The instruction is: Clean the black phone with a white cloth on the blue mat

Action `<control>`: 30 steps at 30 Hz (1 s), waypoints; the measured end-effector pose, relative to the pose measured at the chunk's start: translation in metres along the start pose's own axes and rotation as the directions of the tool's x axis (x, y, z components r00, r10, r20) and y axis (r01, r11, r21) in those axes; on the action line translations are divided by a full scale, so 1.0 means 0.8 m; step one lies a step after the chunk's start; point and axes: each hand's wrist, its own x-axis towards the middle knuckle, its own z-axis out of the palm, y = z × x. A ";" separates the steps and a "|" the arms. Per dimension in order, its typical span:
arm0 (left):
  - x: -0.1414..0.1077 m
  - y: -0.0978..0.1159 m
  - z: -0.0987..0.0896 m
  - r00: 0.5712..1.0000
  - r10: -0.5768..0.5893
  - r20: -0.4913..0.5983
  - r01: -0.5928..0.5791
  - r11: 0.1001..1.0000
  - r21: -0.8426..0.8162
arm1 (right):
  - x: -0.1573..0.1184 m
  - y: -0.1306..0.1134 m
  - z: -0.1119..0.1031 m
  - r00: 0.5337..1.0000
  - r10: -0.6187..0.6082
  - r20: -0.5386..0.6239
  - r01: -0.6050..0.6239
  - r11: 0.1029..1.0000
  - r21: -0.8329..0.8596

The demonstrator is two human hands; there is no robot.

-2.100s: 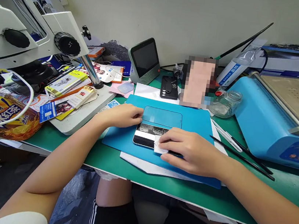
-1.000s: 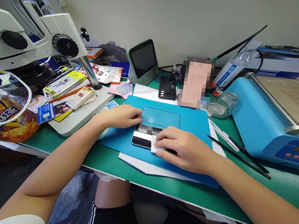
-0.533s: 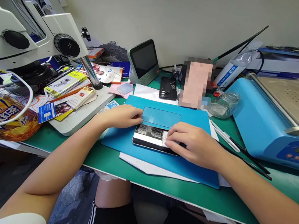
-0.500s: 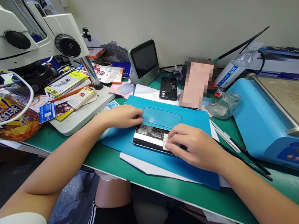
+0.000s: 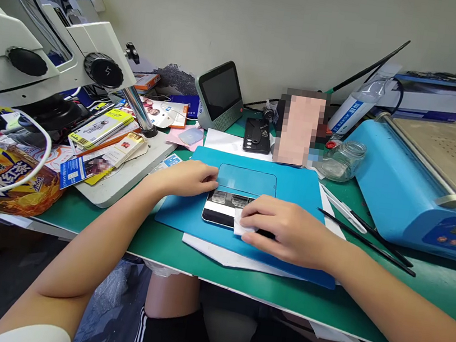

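On the blue mat (image 5: pixel 295 177) lies a phone (image 5: pixel 217 213), its dark, shiny face turned up and reflecting light. Just beyond it is a clear, black-edged glass panel (image 5: pixel 247 180), which meets the phone's far edge. My left hand (image 5: pixel 188 178) has its fingers curled together at the phone's far left corner, close to the panel. In my right hand (image 5: pixel 281 229) a small white wipe (image 5: pixel 239 224) is pinched and pressed onto the near part of the phone's face. That hand hides the phone's right end.
A microscope stand (image 5: pixel 147 111) and packets crowd the left. Behind the mat are a smart display (image 5: pixel 221 92), a black phone case (image 5: pixel 258 135) and a glass jar (image 5: pixel 344 160). Tweezers (image 5: pixel 366 240) lie right of the mat, beside a blue heating plate machine (image 5: pixel 411 197).
My right hand has slid the wipe leftward and slightly nearer to me over the phone's face. My left hand has stayed at the corner.
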 end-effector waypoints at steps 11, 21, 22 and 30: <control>0.000 -0.002 0.001 1.000 0.004 0.002 -0.004 1.000 -0.005 | -0.001 0.000 -0.002 1.000 0.006 -0.015 -0.006 1.000 0.002; 0.001 0.000 0.000 1.000 0.001 0.006 -0.001 1.000 -0.007 | 0.000 -0.001 -0.001 1.000 0.007 -0.015 -0.007 1.000 0.016; 0.001 0.000 0.000 1.000 -0.001 0.006 0.001 1.000 -0.008 | -0.001 0.000 -0.001 0.999 0.034 -0.031 -0.034 0.999 -0.003; 0.001 0.000 -0.001 1.000 -0.003 0.009 0.003 1.000 -0.005 | -0.001 -0.001 -0.002 1.000 -0.007 -0.003 0.007 1.000 0.006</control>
